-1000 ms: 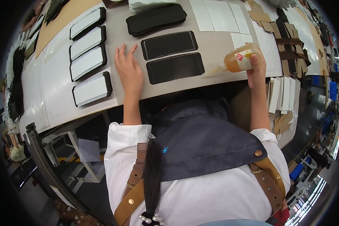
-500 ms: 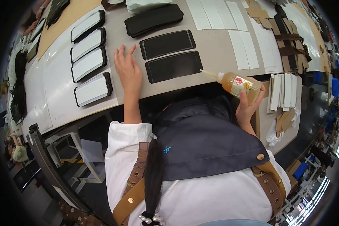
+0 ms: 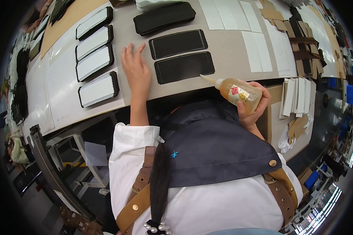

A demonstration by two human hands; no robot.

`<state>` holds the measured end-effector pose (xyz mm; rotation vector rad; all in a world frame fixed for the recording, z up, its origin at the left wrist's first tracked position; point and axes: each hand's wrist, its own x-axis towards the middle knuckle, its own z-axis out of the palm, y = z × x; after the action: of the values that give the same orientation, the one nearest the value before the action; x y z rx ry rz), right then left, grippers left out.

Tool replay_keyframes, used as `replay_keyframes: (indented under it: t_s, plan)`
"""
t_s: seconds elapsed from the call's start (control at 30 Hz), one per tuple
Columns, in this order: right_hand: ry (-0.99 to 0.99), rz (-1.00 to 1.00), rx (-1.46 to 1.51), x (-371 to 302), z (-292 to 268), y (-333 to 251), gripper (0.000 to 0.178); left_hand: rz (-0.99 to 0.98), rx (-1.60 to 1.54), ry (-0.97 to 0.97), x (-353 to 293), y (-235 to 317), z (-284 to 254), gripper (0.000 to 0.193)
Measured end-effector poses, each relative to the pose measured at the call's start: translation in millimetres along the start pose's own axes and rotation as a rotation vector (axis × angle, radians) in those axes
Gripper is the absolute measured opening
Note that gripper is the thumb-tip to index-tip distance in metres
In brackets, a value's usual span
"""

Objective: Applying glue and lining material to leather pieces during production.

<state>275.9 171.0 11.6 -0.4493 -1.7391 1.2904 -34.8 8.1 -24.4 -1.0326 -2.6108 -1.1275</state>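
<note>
My right hand (image 3: 253, 102) is wrapped round a squeeze bottle (image 3: 239, 94) of amber liquid, tilted with its thin nozzle toward the table. The nozzle tip is at the lower edge of a black rectangular panel (image 3: 184, 68), near its right corner. A second black panel (image 3: 179, 44) with a pale line along its border lies just beyond it. To the left of both panels, my left hand (image 3: 137, 70) rests on the tabletop with fingers spread and nothing in it.
Behind the panels is a thick black stack (image 3: 164, 18). Several black-edged pieces with white tops (image 3: 98, 91) form a column at left. White strips (image 3: 256, 51) lie at right, and more white strips (image 3: 294, 98) sit on a lower surface. Brown and black pieces (image 3: 304, 47) are piled at far right.
The bottle in my right hand has moved left, its nozzle passing from the near panel's right corner along its lower edge. My left hand stays beside the panels.
</note>
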Motion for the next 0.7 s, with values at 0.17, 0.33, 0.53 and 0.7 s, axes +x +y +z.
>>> replay_keyframes:
  t_s: [0.17, 0.33, 0.53, 0.7]
  plan:
    - [-0.108, -0.062, 0.078, 2.8, 15.1, 7.4, 0.073, 0.009, 0.009, 0.009, 0.5, -1.3, 1.8, 0.047]
    - [-0.211, -0.085, 0.124, 6.5, 31.2, 12.4, 0.076, 0.022, 0.022, 0.009, -0.5, -2.3, 2.3, 0.048]
    - [-0.337, -0.146, 0.156, 13.8, 52.8, 17.2, 0.076, 0.011, 0.012, 0.018, -1.7, 0.9, 1.3, 0.048]
    - [-0.409, -0.203, 0.171, 20.2, 76.9, 16.4, 0.077, 0.002, 0.016, 0.030, -1.6, 3.8, -0.2, 0.048]
